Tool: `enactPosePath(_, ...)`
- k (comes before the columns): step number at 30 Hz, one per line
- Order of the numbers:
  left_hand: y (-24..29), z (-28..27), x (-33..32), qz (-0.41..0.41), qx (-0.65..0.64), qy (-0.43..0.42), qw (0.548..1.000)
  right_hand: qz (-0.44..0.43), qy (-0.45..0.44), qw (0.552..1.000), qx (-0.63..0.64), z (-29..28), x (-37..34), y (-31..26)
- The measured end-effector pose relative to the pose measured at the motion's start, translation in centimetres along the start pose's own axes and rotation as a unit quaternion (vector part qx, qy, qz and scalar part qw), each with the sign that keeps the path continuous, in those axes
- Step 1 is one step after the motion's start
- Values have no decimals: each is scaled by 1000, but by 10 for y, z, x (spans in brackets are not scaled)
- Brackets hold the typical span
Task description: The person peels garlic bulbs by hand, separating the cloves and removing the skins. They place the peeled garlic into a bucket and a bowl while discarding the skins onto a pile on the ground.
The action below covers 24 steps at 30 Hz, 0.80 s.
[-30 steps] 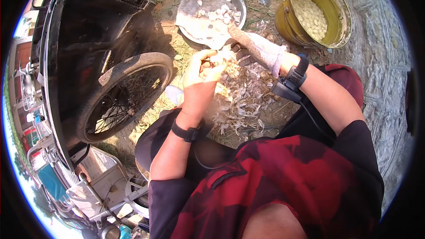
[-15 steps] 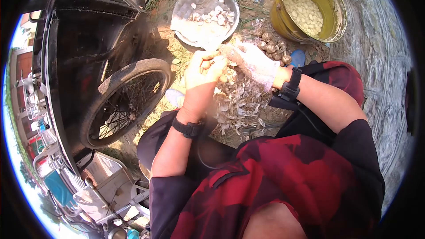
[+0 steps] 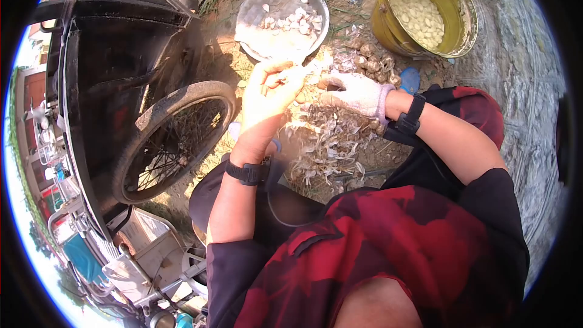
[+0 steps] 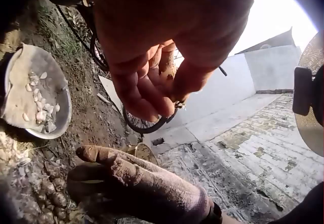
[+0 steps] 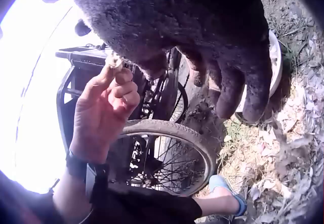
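Observation:
My bare left hand (image 3: pixel 267 94) is raised just in front of a grey basin (image 3: pixel 325 21). Between its thumb and forefinger it pinches a small pale garlic clove (image 5: pixel 114 60). My right hand (image 3: pixel 358 94) wears a dirty knitted glove and is held a short way to the right, above garlic skins (image 3: pixel 328 146). Its fingers are loosely extended and apart, as the left wrist view shows, with nothing seen in them. Garlic cloves (image 3: pixel 297 23) lie in the basin on a pale cloth (image 4: pixel 20 92). Whole garlic bulbs (image 3: pixel 376 67) are heaped beyond the gloved hand.
A yellow bucket (image 3: pixel 379 18) holding pale cloves stands at the back right. To the left are a black cart (image 3: pixel 133 42) and its spoked wheel (image 3: pixel 143 121). A blue sandal (image 3: pixel 410 79) shows beside the right knee. Rough grey paving (image 3: pixel 510 115) runs along the right.
The gloved hand first reached toward the basin's edge, then met the left fingertips. Now it has drawn away to the right, its fingers spread. The left hand stays up with its pinch.

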<state>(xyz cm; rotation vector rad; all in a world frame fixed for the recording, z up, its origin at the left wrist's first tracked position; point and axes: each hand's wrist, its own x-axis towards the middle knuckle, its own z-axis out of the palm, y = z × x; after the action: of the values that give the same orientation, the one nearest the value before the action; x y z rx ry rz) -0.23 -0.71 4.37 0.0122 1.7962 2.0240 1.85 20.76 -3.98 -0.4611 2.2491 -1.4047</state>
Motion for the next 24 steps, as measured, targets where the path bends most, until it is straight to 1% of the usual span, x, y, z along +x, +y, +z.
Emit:
enactPosePath(1,-4,0,0,-1,-2,2,1000,66,-15,985,161,-1,2,0)
enactPosePath(2,-10,0,0,34,51,5,998,148,-33,917,370,-2,8,15)
enactPosePath(3,-16,-1,-1,69,104,6,992,211,4,902,377,-22,-1,-52)
enactPosePath(4,-21,-3,-1,71,136,10,988,194,-9,905,378,-22,1,-51)
enactPosePath(5,-24,-4,-1,71,135,11,988,177,-22,908,378,-22,4,-49)
enactPosePath(6,-24,-5,-2,113,259,5,959,177,-22,908,378,-20,5,-50)
enactPosePath(7,-23,-4,-4,153,379,0,913,141,-35,919,367,-18,5,-52)
enactPosePath(8,-21,-2,-7,176,403,6,898,105,-49,927,355,-16,6,-52)
enactPosePath(9,-19,-2,-9,175,403,7,898,105,-49,927,355,-12,8,-46)
enactPosePath(11,-18,-3,-12,139,396,-26,907,72,-50,916,391,-2,11,-27)
enactPosePath(12,-19,-5,-13,138,396,-25,907,72,-52,916,391,-4,9,-29)
enactPosePath(14,-24,-9,-13,88,354,-60,929,133,-102,879,445,-9,3,-35)
enactPosePath(15,-27,-10,-13,87,354,-60,929,133,-102,879,446,-9,2,-36)
enactPosePath(17,-30,-10,-10,74,333,-90,936,170,-97,847,494,-9,-1,-35)
enactPosePath(18,-29,-8,-8,73,333,-92,935,170,-95,847,495,-9,-2,-29)
enactPosePath(19,-27,-8,-7,19,247,-90,965,158,-70,898,405,-9,-1,-19)
enactPosePath(20,-24,-8,-5,-36,159,-86,983,145,-44,938,311,-9,-1,-13)
enactPosePath(21,-21,-8,-2,-36,160,-88,983,145,-43,938,312,-10,-2,-12)
enactPosePath(23,-16,-9,9,-32,175,-29,984,111,23,924,365,-11,-5,-10)
enactPosePath(24,-19,-12,18,-14,185,-16,982,128,13,897,424,-17,-11,-16)
